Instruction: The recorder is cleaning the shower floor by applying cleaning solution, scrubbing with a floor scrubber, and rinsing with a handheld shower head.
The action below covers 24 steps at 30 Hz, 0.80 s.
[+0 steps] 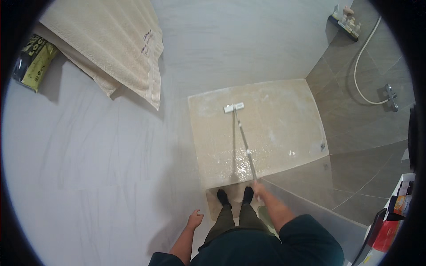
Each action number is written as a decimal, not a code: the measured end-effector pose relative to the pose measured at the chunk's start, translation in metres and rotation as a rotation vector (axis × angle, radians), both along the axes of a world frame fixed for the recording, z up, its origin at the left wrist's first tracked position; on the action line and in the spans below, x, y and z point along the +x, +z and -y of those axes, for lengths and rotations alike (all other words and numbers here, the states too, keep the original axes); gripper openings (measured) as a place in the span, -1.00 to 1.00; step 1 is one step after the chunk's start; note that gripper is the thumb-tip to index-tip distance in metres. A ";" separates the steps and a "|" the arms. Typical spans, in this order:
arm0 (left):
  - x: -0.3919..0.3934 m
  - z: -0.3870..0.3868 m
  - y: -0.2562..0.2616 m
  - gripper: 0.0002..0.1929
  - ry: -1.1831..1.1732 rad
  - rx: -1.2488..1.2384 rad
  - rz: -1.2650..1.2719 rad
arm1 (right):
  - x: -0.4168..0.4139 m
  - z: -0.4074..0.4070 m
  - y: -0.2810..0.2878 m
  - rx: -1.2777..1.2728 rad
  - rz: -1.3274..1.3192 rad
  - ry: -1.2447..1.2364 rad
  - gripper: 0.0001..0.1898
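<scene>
My right hand point(259, 192) grips the near end of a long-handled scrub brush point(244, 138). Its metal pole runs away from me over the beige shower floor point(286, 123), and its white rectangular head point(234, 107) rests on the far left part of that floor. Wet, shiny patches and whitish smears show on the surface. My left hand point(195, 218) hangs at my left side with its fingers loosely curled, holding nothing. Both feet, in black socks, stand on a mat point(213, 202) just before the shower floor's near edge.
A glass panel point(313, 212) stands at my right. Beige towels point(109, 43) and a yellow-black package point(36, 63) are at the upper left. On the tiled right side are a shower mixer point(391, 97) with hose and a black shelf point(342, 28) of bottles. A drain point(322, 146) lies lower right.
</scene>
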<state>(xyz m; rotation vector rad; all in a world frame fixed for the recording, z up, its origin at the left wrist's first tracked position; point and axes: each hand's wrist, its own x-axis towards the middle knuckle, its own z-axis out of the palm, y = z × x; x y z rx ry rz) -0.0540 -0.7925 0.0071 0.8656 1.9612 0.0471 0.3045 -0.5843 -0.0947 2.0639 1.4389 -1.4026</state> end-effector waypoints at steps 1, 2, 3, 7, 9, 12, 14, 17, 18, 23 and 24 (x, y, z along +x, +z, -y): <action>0.005 -0.005 0.002 -0.43 0.031 0.029 0.040 | 0.002 0.031 -0.005 0.009 0.021 0.090 -0.24; 0.011 -0.012 0.002 -0.44 0.063 0.042 0.089 | -0.001 0.048 -0.012 -0.010 -0.031 0.048 -0.24; 0.017 -0.016 0.003 -0.44 0.075 0.069 0.085 | -0.002 0.056 -0.016 -0.098 -0.012 -0.012 -0.24; 0.036 -0.030 0.007 -0.43 0.067 0.125 0.060 | -0.017 -0.022 -0.007 -0.106 -0.177 -0.075 -0.24; 0.044 -0.031 0.013 -0.42 0.068 0.141 0.082 | -0.035 -0.088 0.021 -0.091 -0.476 -0.468 -0.30; 0.054 -0.037 0.025 -0.41 0.002 0.177 0.129 | -0.068 -0.181 0.082 0.118 -0.618 -0.429 -0.69; 0.058 -0.043 0.036 -0.43 -0.064 0.207 0.199 | -0.092 -0.207 0.127 0.067 -0.710 -0.462 -0.77; 0.058 -0.059 0.060 -0.45 -0.148 0.306 0.224 | -0.117 -0.222 0.190 -0.117 -0.961 -0.641 -0.86; 0.055 -0.068 0.071 -0.45 -0.150 0.343 0.199 | -0.124 -0.226 0.207 -0.259 -1.061 -0.807 -0.86; 0.022 -0.109 0.141 -0.50 -0.118 0.715 0.077 | -0.128 -0.216 0.242 -0.243 -1.020 -0.600 -0.88; 0.013 -0.117 0.157 -0.51 -0.072 0.785 0.063 | -0.123 -0.212 0.241 -0.233 -0.888 -0.504 -0.88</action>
